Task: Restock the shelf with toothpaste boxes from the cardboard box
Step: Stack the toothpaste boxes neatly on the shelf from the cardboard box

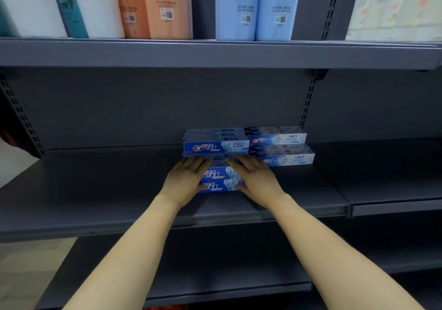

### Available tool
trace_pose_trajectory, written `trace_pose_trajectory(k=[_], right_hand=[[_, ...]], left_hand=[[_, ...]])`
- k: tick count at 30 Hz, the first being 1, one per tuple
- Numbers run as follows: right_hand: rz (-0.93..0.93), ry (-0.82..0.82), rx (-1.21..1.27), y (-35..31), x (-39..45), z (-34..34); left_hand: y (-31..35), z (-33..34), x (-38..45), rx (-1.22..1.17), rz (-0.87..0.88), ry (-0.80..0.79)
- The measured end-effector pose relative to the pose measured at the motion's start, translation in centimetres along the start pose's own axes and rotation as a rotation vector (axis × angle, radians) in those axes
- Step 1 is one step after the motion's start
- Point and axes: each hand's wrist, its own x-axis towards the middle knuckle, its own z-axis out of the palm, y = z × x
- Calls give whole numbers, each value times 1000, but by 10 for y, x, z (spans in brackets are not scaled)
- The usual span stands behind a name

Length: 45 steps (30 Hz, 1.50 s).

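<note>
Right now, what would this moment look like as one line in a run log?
left hand: flat on front toothpaste boxes | right hand: flat on same boxes | boxes: on middle shelf, before blue stack | cardboard box: unseen

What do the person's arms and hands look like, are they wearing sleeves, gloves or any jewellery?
Both forearms are bare right down to the bottom edge of the picture, with no sleeves showing. The left hand and right hand wear no gloves, and no watch, bracelet or ring can be seen on either.
</note>
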Motion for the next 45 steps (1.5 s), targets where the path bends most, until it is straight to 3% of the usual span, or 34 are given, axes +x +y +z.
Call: trace_pose_trajectory(k=[6, 13, 29, 45], right_hand=[[47, 51, -74, -1, 3, 13], [55, 58, -112, 7, 15, 16], [42, 109, -69, 26, 51, 43], [74, -37, -97, 27, 55, 35]], left_hand=[[-2, 13, 7, 96, 9, 15], [0, 18, 24, 37, -37, -47], [-27, 37, 60, -60, -5, 21], [-29, 35, 65, 1, -6, -51]])
